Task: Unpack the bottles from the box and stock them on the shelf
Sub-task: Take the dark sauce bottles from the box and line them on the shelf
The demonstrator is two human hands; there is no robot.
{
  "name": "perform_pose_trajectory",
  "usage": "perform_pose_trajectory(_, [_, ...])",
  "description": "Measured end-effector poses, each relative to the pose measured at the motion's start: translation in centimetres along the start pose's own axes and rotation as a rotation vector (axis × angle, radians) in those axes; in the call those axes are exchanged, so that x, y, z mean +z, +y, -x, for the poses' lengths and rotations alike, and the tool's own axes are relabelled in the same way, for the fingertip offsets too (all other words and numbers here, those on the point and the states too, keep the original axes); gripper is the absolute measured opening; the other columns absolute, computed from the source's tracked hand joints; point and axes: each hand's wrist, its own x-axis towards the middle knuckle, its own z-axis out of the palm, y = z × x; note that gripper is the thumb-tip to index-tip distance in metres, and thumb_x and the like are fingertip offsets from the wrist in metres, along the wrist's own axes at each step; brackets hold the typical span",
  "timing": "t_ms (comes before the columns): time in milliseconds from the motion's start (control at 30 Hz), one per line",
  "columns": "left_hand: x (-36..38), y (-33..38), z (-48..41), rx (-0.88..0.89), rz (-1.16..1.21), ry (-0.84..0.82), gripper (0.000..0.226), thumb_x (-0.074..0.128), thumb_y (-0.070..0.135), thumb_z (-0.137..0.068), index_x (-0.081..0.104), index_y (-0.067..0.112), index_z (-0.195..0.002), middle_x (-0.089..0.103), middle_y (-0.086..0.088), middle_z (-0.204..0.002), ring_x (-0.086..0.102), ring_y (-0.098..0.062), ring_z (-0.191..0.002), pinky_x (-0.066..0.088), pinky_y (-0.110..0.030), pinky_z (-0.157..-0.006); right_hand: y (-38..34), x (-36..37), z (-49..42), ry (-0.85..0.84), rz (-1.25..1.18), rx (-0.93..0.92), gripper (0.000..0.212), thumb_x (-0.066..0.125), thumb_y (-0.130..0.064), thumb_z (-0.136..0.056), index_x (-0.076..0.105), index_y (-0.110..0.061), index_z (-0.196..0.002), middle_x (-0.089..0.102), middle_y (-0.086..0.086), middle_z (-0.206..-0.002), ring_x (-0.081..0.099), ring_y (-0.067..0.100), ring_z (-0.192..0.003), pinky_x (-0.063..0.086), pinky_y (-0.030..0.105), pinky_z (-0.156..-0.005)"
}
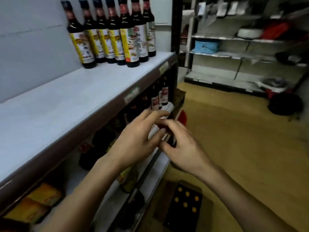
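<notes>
My left hand (135,139) and my right hand (182,148) meet in front of the middle shelf, fingertips touching. The left hand's fingers are spread and hold nothing. Between the right hand's thumb and fingers shows a dark shape with a pale strip (168,138). It is too blurred to tell whether it is a held bottle or the shelf edge behind. The open cardboard box (167,191) stands on the floor below my hands, with several orange-capped dark bottles (185,200) upright in it. Several dark bottles with yellow and white labels (108,39) stand in a row at the far end of the white top shelf (66,101).
More dark bottles (158,97) stand on the middle shelf under the top board, and orange packets (41,198) lie at its lower left. A red object (183,117) sits by the shelf's end. Across the wooden floor (242,139) stands another rack (234,52) with goods.
</notes>
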Motion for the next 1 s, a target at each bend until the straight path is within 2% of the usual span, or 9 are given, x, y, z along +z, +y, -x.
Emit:
perform_pose_trajectory(67, [3.0,1.0,-0.9,-0.011,0.053,-0.037,0.045,0.053,0.034,-0.103,0.043,0.035,-0.147,0.048,0.014,-0.132,0.052,-0.004,-0.12,0.052,-0.033,-0.097,2.5,-1.7,1.7,0.028,0.01,0.055,0.043,0.063,-0.033,-0.099,0.048,-0.039,-0.139,0.046,-0.031,-0.13,0.043,-0.013,-0.127,0.04,0.01,-0.101])
perform_pose_trajectory(167, [7.4,1.9,-1.4,-0.032,0.136,-0.088,0.045,0.055,0.031,-0.103,0.044,0.033,-0.147,0.049,0.012,-0.133,0.052,-0.006,-0.12,0.051,-0.033,-0.098,6.1,-3.5,3.9,0.067,0.024,0.137,0.046,0.066,-0.033,-0.097,0.049,-0.037,-0.14,0.049,-0.022,-0.135,0.049,-0.005,-0.127,0.045,0.019,-0.102])
perform_pose_trajectory(367, [14.9,1.8,-0.5,-0.102,0.22,-0.214,0.046,0.055,0.029,-0.103,0.041,0.04,-0.145,0.044,0.022,-0.124,0.046,0.006,-0.118,0.043,-0.018,-0.095,12.6,-3.6,7.8,0.033,0.015,0.31,0.053,0.068,-0.037,-0.094,0.046,-0.041,-0.141,0.045,-0.024,-0.132,0.051,-0.006,-0.119,0.05,0.021,-0.098])
perform_pose_trajectory(500, [19.4,-0.2,0.6,-0.171,0.221,-0.33,0.049,0.056,0.033,-0.102,0.037,0.046,-0.145,0.042,0.021,-0.126,0.05,-0.003,-0.12,0.052,-0.028,-0.095,17.1,-1.9,9.8,0.001,-0.012,0.412,0.05,0.066,-0.038,-0.095,0.046,-0.04,-0.141,0.046,-0.021,-0.13,0.052,-0.001,-0.118,0.052,0.028,-0.098])
perform_pose_trajectory(633, [24.6,-3.0,2.8,-0.247,0.255,-0.45,0.048,0.057,0.031,-0.101,0.039,0.045,-0.144,0.049,0.011,-0.135,0.054,-0.009,-0.123,0.053,-0.037,-0.098,21.6,1.2,11.7,-0.024,-0.074,0.562,0.046,0.067,-0.035,-0.095,0.049,-0.04,-0.137,0.053,-0.017,-0.127,0.056,0.002,-0.113,0.054,0.031,-0.097])
perform_pose_trajectory(733, [28.8,-5.8,5.0,-0.312,0.273,-0.526,0.049,0.058,0.031,-0.101,0.04,0.04,-0.145,0.051,0.009,-0.137,0.055,-0.012,-0.125,0.05,-0.036,-0.102,25.3,4.5,12.8,-0.058,-0.128,0.656,0.047,0.069,-0.03,-0.095,0.051,-0.035,-0.138,0.056,-0.013,-0.127,0.057,0.002,-0.112,0.051,0.023,-0.096])
perform_pose_trajectory(867, [34.5,-10.3,8.8,-0.396,0.333,-0.613,0.054,0.057,0.036,-0.098,0.039,0.039,-0.149,0.049,0.009,-0.142,0.057,-0.011,-0.126,0.053,-0.039,-0.101,30.5,9.9,14.3,-0.126,-0.154,0.752,0.049,0.067,-0.031,-0.097,0.049,-0.032,-0.142,0.053,-0.013,-0.129,0.056,-0.002,-0.111,0.043,0.003,-0.08])
perform_pose_trajectory(933, [38.1,-13.1,11.0,-0.429,0.352,-0.65,0.055,0.055,0.038,-0.097,0.037,0.043,-0.148,0.048,0.01,-0.144,0.061,-0.011,-0.12,0.056,-0.039,-0.097,33.8,13.6,15.0,-0.153,-0.161,0.804,0.049,0.066,-0.03,-0.097,0.048,-0.031,-0.143,0.053,-0.01,-0.131,0.056,0.003,-0.116,0.042,0.0,-0.077])
perform_pose_trajectory(1000, [40.9,-15.2,12.6,-0.448,0.351,-0.665,0.055,0.052,0.043,-0.096,0.036,0.046,-0.148,0.047,0.013,-0.146,0.057,-0.008,-0.125,0.055,-0.038,-0.097,36.3,16.1,15.7,-0.163,-0.154,0.842,0.049,0.066,-0.03,-0.097,0.048,-0.03,-0.143,0.053,-0.008,-0.133,0.056,0.006,-0.117,0.041,-0.001,-0.076])
